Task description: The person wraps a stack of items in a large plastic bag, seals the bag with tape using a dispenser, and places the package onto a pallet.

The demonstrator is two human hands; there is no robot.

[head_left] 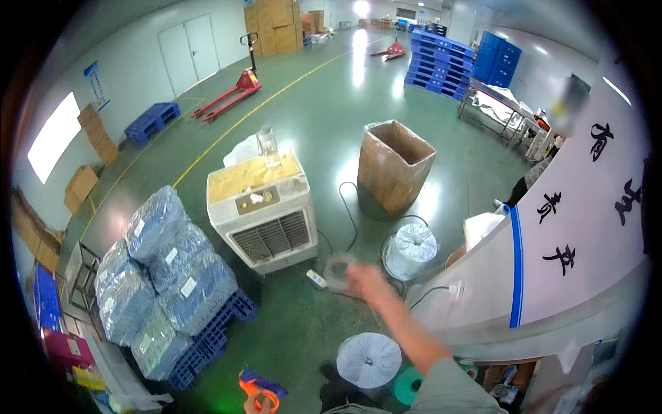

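Observation:
My right arm point(414, 331) reaches forward over the green floor. At its end, my right hand point(367, 281), slightly blurred, is closed on the edge of a pale, see-through ring that looks like a roll of clear tape point(336, 274). Low in the picture, my left hand point(256, 407) is partly cut off by the lower edge. Its fingers are closed on an orange tape dispenser point(273, 396) with a ring-shaped part. A dark blue piece point(265, 383) shows right beside the dispenser. A white remote control point(316, 279) lies on the floor near the tape roll.
A white air cooler point(272, 238) stands ahead, beside a tall cardboard box point(386, 172). Wrapped bundles point(186, 255) sit on a blue pallet point(214, 338) at left. White plastic-wrapped rolls point(410, 252) and cables point(353, 228) are at right. Behind are a red pallet jack point(238, 93) and stacked pallets point(438, 62).

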